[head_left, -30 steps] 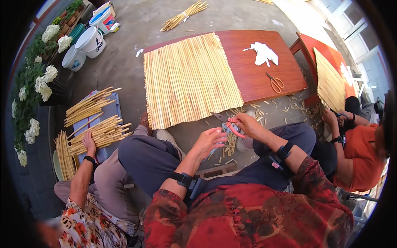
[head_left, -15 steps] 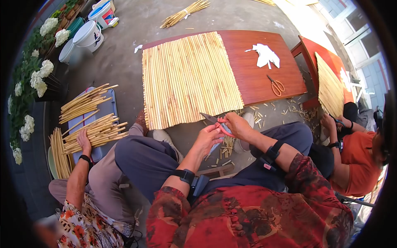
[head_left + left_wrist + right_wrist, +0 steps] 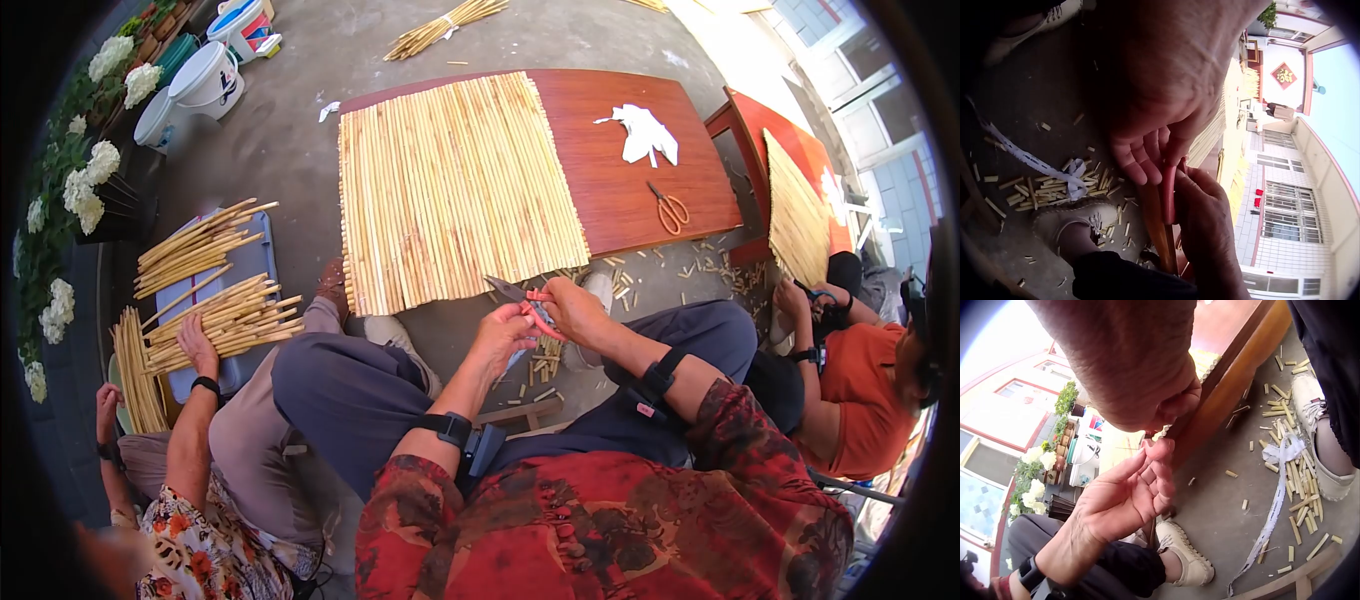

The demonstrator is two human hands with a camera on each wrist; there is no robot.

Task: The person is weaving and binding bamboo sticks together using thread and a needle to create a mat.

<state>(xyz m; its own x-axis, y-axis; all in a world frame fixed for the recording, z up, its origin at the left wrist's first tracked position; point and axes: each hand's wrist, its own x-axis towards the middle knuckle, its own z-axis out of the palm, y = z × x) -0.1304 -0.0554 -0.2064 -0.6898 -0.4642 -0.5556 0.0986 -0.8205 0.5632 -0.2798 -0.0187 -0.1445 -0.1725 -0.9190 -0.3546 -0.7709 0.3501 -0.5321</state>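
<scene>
Red-handled shears (image 3: 528, 297) are in front of my knees, their dark blades pointing left toward the reed mat (image 3: 455, 185). My right hand (image 3: 578, 308) grips the handles. My left hand (image 3: 505, 333) reaches in from the left and pinches a red handle (image 3: 1168, 195) with its fingertips (image 3: 1147, 167). In the left wrist view my right hand (image 3: 1210, 234) sits just below that handle. The right wrist view shows my left hand (image 3: 1125, 500) palm up, fingers curled up to the right hand (image 3: 1138, 369). Whether the blades are apart is not clear.
The mat lies on a red-brown table (image 3: 620, 150) with orange scissors (image 3: 668, 207) and white scraps (image 3: 642, 132). Cut stalk bits (image 3: 545, 365) litter the ground by my shoes. A person on the left handles reed bundles (image 3: 215, 310); another sits at the right (image 3: 860, 390). Buckets (image 3: 205, 80) stand far left.
My left hand has risen from just below the shears to take hold of a handle. The shears have shifted a little left. The left person's other hand has come into view.
</scene>
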